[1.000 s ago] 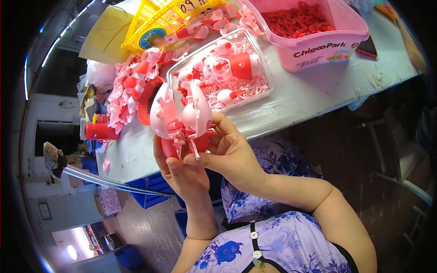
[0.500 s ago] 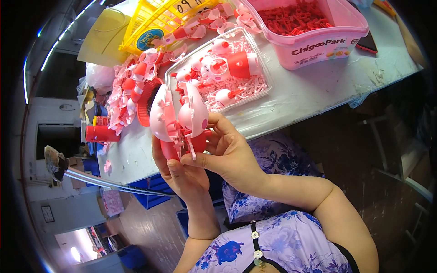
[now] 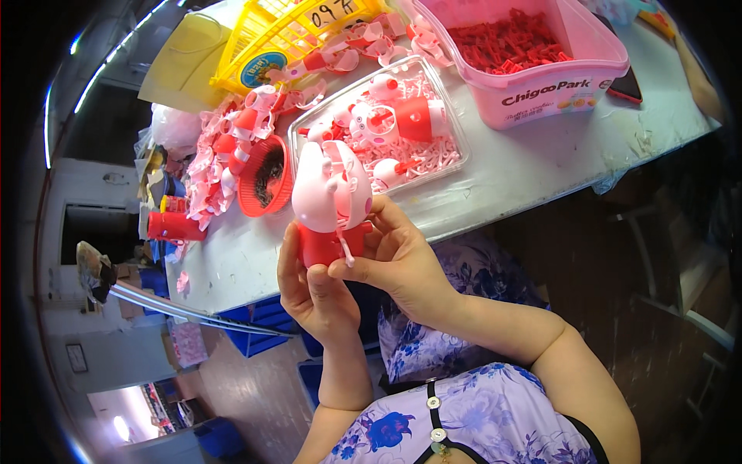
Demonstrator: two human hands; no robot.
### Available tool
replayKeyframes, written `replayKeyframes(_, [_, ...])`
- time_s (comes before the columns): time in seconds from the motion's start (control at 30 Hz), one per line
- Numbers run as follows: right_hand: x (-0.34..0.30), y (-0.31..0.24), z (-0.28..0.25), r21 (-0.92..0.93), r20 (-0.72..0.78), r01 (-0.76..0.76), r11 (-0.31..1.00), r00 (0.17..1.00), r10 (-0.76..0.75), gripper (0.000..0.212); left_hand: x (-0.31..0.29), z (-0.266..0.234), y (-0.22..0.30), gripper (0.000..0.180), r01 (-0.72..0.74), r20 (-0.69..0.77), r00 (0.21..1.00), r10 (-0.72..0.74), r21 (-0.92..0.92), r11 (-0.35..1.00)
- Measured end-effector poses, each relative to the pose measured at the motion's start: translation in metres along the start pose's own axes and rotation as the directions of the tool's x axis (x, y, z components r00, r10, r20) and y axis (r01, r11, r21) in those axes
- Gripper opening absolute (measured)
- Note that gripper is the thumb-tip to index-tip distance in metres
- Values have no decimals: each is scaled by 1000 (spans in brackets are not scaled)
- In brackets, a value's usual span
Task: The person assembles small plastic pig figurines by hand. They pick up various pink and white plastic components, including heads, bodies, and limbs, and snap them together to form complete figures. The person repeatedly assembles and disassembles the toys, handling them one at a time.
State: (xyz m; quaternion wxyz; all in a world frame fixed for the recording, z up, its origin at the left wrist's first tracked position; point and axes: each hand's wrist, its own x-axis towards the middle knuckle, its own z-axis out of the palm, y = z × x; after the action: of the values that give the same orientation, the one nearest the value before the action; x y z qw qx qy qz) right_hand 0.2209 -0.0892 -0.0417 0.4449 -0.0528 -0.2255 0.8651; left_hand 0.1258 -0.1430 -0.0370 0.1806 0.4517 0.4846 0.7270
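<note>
A toy pig figure (image 3: 321, 185) with a pink head shell and a red body stands upright between my hands, above the table's front edge. My left hand (image 3: 318, 301) is closed round the lower left of the red body. My right hand (image 3: 413, 267) grips the body's right side, its thumb by a thin pink limb at the front. A gap remains between the two head halves. Just behind the figure, a clear plastic tray (image 3: 456, 162) holds small pink pieces and several pig parts. Left of it is a red round dish (image 3: 249, 189) with dark bits inside.
A pink tub (image 3: 533, 100) of small red pieces stands at the back right, beside a phone (image 3: 627, 87). Pink and red parts (image 3: 212, 166) lie heaped at left, below a yellow basket (image 3: 282, 39). Part of another person's arm (image 3: 696, 81) shows at far right.
The two head halves have swung closer together, hiding the inside and the spring-like part seen before. Both hands have shifted slightly right with the figure, and the view has tilted a little.
</note>
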Motion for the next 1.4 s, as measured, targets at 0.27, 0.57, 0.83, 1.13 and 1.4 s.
replayKeyframes(0.27, [0,-1,0,58,22,6,998,1000,-7,54,0,-2,0,51,-128,12,992,128,146,981])
replayKeyframes(0.57, [-4,-6,-4,25,33,-29,999,999,28,52,-1,-8,6,52,-182,110,981,160,236,955])
replayKeyframes(0.83, [-3,-10,-6,116,16,-55,992,998,54,48,4,2,5,51,-235,170,967,189,315,920])
replayKeyframes(1.13, [-6,-6,-8,90,17,-42,995,999,41,54,10,8,18,52,-511,433,855,287,604,612])
replayKeyframes(1.4, [-30,-2,-5,-8,-16,-200,980,980,200,67,5,-7,18,61,-646,573,755,320,562,516])
